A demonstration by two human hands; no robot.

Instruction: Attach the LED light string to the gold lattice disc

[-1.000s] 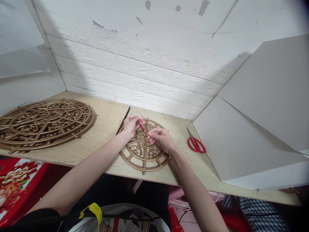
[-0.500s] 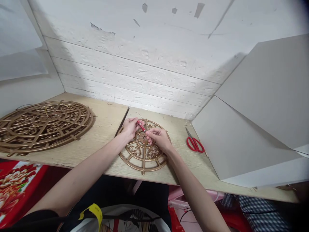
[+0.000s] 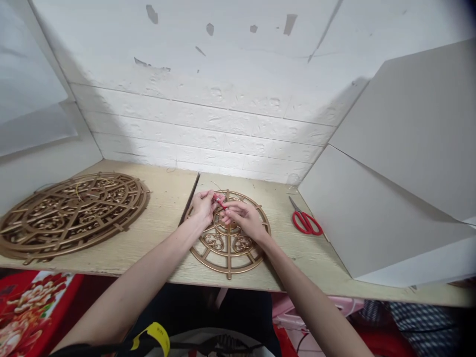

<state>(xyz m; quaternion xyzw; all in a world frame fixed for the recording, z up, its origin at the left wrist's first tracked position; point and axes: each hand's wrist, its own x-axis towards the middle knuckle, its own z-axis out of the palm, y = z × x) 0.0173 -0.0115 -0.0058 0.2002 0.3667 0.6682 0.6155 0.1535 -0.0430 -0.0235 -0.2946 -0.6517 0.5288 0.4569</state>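
Pinching a slender red tool [image 3: 220, 202] by its upper end, the left hand [image 3: 203, 205] seems to steady it for the right hand [image 3: 242, 217], whose fingers are closed together at the lower end; whether they grip the tool or something finer is hidden. The 2 hands meet over the middle of a round gold frame [image 3: 228, 248] lying flat on the desk [image 3: 167, 193], probably set straight ahead so both arms reach it equally. The forearms come in from either side, leaving its near half in view. A thin strand [image 3: 218, 186] rises just beyond the left hand.

The frame's near rim sits close to the desk's front edge, so room there is tight; a dark seam [image 3: 190, 196] runs beside its left rim. Rightward, a strip of desk gives some play before the scissors [image 3: 296, 212], handles toward the person, likely for easy pickup. A white panel [image 3: 372, 213] bounds that side, and the wall [image 3: 208, 119] the back. Well apart leftward lie stacked gold frames [image 3: 74, 213], presumably piled to save space.
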